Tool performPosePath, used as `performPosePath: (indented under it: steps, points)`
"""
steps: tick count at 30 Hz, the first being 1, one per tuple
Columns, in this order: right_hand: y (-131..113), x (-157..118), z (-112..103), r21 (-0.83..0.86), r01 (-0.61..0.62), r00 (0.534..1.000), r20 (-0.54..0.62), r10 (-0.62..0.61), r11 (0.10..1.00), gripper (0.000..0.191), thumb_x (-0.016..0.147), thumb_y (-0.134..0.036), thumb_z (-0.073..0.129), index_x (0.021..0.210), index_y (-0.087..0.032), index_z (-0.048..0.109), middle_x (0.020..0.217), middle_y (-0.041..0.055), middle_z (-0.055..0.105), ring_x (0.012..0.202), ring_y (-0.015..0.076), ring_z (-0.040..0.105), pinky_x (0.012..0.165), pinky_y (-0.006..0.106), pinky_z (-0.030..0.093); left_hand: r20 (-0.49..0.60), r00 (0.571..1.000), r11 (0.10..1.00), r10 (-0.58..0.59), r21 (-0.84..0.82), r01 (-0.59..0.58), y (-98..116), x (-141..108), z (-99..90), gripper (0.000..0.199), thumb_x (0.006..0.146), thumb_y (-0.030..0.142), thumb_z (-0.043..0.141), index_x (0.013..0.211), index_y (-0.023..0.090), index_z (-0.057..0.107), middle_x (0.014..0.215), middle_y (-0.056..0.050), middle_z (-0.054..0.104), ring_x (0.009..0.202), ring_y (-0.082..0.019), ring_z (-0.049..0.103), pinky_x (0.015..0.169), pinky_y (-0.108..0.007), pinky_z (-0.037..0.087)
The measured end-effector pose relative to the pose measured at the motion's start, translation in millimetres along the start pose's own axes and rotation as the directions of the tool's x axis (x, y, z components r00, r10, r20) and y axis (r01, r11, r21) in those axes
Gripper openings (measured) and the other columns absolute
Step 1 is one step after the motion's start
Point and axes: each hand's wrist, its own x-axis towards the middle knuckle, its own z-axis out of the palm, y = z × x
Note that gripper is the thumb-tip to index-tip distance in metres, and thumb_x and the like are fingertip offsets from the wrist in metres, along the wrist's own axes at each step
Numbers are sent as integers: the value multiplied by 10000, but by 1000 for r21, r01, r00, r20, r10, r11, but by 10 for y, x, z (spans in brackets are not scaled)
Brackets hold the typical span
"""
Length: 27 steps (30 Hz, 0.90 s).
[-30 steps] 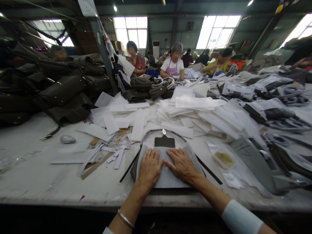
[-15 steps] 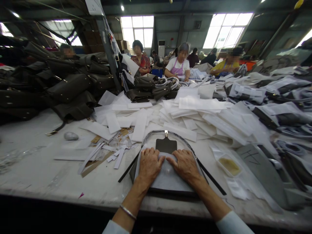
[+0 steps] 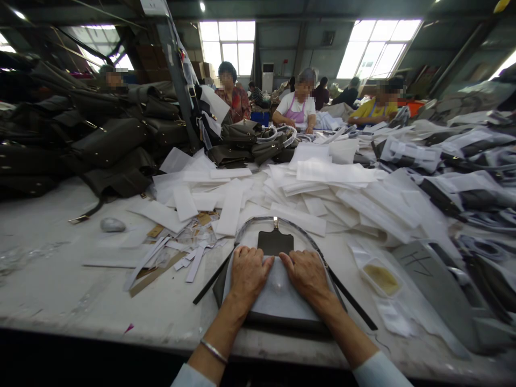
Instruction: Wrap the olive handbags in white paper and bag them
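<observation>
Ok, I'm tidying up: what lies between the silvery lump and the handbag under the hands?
In the head view, loose white strips and a brown strip lie between the lump and the handbag.

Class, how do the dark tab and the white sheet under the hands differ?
Colour: the tab is dark; the sheet is white.
Size: the tab is small; the sheet is much larger.
Touch: the left hand and right hand rest on the sheet; the tab shows just past the sheet's far edge.
Shared: both show plain, unpatterned surfaces.
</observation>
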Motion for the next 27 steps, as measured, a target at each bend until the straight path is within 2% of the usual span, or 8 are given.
performPosePath:
  steps: [2,4,8,11,14,17,21,27]
  points:
    - [-2,7,14,-1,-23,1000,8,23,1000,468,1013,-492,368,761,-198,630,680,80,675,694,236,626,735,376,374,3,1000,1000,6,16,-6,3,-4,11,316,955,411,498,789,181,637,799,-81,670,880,-270,593,926,-477,401]
    - [-4,8,41,12,-54,998,-8,54,998,429,1002,-508,388,966,-170,649,774,101,707,750,254,650,759,383,395,6,1000,1000,11,24,-11,5,-12,19,299,951,412,508,823,175,638,825,-84,669,895,-272,591,937,-480,396]
    - [18,-1,122,54,-89,994,-64,93,995,554,967,-506,463,1360,-116,475,1105,181,693,938,307,660,833,418,423,12,1000,999,15,36,-16,5,-27,28,267,938,405,536,871,169,640,862,-85,667,927,-272,584,981,-482,377]
    - [67,0,150,152,-103,991,-64,114,983,608,935,-482,513,1425,-138,409,1158,177,681,979,315,660,864,437,443,0,1000,999,27,42,-27,4,-37,37,249,943,383,530,893,165,641,876,-84,664,947,-271,580,1015,-486,357]
    - [117,3,93,342,-156,982,-43,182,927,684,890,-463,558,1472,-169,350,1090,123,701,937,298,665,854,447,476,-9,999,999,32,38,-32,4,-44,47,236,942,368,531,904,162,642,881,-84,663,954,-272,579,1036,-487,346]
    - [133,-2,-26,471,-157,983,-10,183,868,611,891,-455,563,1439,-219,434,1016,80,706,885,264,655,837,428,495,-11,1000,999,29,34,-29,4,-48,55,243,933,375,547,917,155,648,887,-88,664,958,-273,583,1056,-486,342]
    - [138,-25,-134,509,-13,999,-28,32,860,322,944,-435,512,1193,-299,667,1043,51,699,971,244,627,910,417,468,-30,999,1000,20,11,-20,-8,-58,72,274,922,384,562,964,131,657,921,-104,668,980,-278,590,1078,-496,343]
    - [196,-68,-131,601,72,994,-105,-11,796,435,1013,-446,329,947,-276,724,1123,51,681,1144,245,574,1096,480,327,-112,991,994,-70,-96,60,-57,-100,114,221,863,322,621,992,143,599,961,-100,643,1001,-274,603,1074,-517,384]
